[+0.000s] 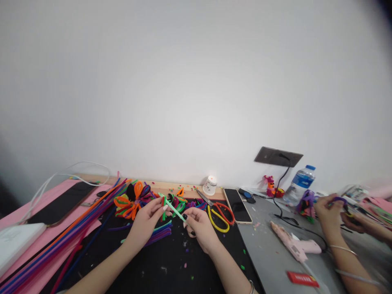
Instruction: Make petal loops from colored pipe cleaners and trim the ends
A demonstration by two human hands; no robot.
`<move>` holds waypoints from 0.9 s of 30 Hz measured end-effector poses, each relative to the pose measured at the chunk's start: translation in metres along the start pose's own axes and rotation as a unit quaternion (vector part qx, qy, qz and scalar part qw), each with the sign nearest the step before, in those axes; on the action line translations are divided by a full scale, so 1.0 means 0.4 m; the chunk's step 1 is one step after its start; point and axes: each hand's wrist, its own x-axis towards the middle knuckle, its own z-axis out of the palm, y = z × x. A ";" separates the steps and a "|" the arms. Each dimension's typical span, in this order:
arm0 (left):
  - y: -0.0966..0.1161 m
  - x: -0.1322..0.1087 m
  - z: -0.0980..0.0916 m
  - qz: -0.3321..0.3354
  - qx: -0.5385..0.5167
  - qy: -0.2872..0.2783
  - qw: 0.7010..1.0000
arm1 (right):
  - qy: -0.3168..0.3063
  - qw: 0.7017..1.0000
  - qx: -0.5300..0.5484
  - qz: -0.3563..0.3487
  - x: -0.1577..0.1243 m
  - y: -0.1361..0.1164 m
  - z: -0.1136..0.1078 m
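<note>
My left hand (146,222) and my right hand (200,228) both pinch a light green pipe cleaner (173,208) that runs at a slant between them over a black mat (171,265). The left fingers grip its upper end, the right fingers its lower end. Just behind the hands lies an orange, green and purple pipe-cleaner flower (133,201). Loose green and purple pipe cleaners (162,232) lie under the hands.
A bundle of long coloured pipe cleaners (70,237) slants at the left over pink sheets. Scissors (219,212), a phone (237,205), a pink glue gun (294,244) and a water bottle (300,181) lie to the right. Another person's hands (332,212) work at the far right.
</note>
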 end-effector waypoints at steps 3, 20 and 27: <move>0.001 -0.007 0.005 0.007 0.017 -0.043 0.999 | 0.011 1.000 -0.009 0.008 -0.001 0.000 0.003; 0.048 -0.058 0.027 0.091 0.249 -0.182 0.947 | -0.039 0.998 -0.048 0.023 -0.012 -0.007 0.010; 0.111 -0.071 0.022 0.106 0.300 -0.212 0.924 | -0.071 0.996 -0.032 0.040 -0.019 -0.008 0.016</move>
